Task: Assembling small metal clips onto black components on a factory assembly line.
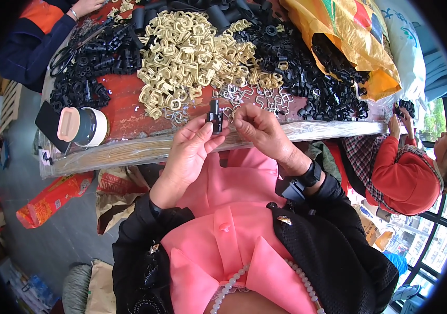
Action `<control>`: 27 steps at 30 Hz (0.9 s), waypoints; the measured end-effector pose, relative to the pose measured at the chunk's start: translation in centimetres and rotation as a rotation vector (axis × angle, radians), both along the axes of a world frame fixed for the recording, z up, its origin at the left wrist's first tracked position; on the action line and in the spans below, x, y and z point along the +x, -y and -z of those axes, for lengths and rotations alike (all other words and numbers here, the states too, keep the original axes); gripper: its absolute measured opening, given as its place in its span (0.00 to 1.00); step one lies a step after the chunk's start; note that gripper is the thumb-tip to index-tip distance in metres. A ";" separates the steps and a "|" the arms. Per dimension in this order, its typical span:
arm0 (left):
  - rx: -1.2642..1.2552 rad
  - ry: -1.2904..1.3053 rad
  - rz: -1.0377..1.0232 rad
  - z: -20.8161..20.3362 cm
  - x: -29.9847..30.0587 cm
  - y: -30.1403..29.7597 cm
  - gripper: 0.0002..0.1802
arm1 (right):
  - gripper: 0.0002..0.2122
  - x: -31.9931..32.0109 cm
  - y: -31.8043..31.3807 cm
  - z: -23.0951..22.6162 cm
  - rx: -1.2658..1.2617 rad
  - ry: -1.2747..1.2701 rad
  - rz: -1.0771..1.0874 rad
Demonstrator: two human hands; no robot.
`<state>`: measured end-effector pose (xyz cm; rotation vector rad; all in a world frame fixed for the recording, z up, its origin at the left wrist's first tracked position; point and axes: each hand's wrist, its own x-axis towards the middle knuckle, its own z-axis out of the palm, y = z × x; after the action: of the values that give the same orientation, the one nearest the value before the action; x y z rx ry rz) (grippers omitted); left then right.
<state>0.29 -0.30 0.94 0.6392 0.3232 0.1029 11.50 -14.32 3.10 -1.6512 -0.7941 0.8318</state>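
A small black plastic fitting [215, 116] stands upright between the thumb and fingers of my left hand [194, 144], just over the table's near edge. Close to its right side is my right hand [263, 131], with thumb and forefinger pinched together; whatever they hold is too small or hidden to make out. Bent silver wire clips [273, 100] are scattered just beyond both hands. Farther back rises a heap of cream-coloured plastic clips [187, 55]. More black fittings are piled to the left [85, 89] and right [304, 86] of it.
The red table [121, 94] has a plastic-wrapped wooden edge [129, 157]. At left stand a lidded cup [95, 127] and a dark phone-like slab [51, 123]. A yellow sack [338, 36] spills black parts at right. Other people work at the far left [30, 57] and right [409, 178].
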 end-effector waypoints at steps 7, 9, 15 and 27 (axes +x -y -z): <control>-0.175 -0.008 0.119 0.1 -0.2 -0.3 0.13 | 0.03 0.1 -0.6 -1.5 0.157 0.539 -0.069; -0.178 -0.005 0.139 0.2 -0.2 -0.3 0.13 | 0.04 -0.3 -0.7 -1.5 0.157 0.596 -0.073; -0.126 -0.068 0.179 0.1 -0.4 -0.2 0.15 | 0.05 -0.7 -0.5 -1.8 0.091 0.742 -0.108; -0.039 -0.094 0.219 0.2 -0.2 -0.7 0.14 | 0.08 -0.2 -0.5 -1.3 0.043 0.686 -0.162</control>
<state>0.05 0.42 0.78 0.6378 0.3432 -0.1435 11.29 -13.85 4.40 -1.8666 -1.4198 0.3329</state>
